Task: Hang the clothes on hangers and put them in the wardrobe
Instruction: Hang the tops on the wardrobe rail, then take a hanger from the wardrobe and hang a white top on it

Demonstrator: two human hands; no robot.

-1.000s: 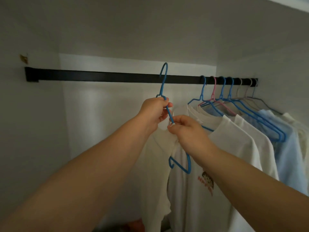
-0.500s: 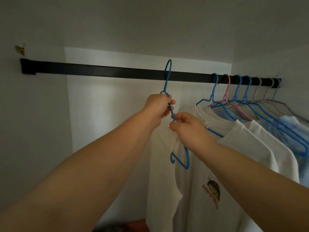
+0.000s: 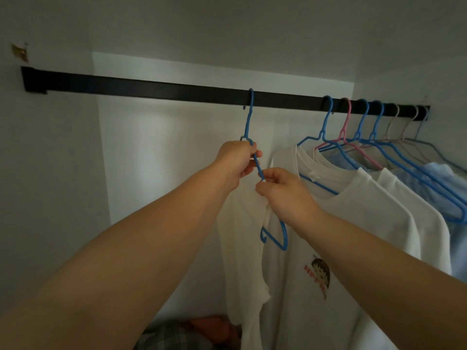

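A blue hanger (image 3: 248,117) hooks over the black wardrobe rail (image 3: 151,88) near its middle. A white T-shirt with a small cartoon print (image 3: 298,286) hangs from it. My left hand (image 3: 237,161) grips the hanger just below its neck. My right hand (image 3: 283,195) pinches the hanger's arm and the shirt's collar a little lower. The hanger's near end (image 3: 274,236) sticks out below my right hand.
Several hangers, blue, pink and pale, fill the rail's right end with white shirts (image 3: 379,198) and a light blue garment (image 3: 439,178). The rail's left half is bare. Folded plaid cloth (image 3: 177,334) lies on the wardrobe floor. White walls close in left and right.
The blue hanger's hook went from just above the rail to resting over it. Both hands kept their hold and moved slightly with it.
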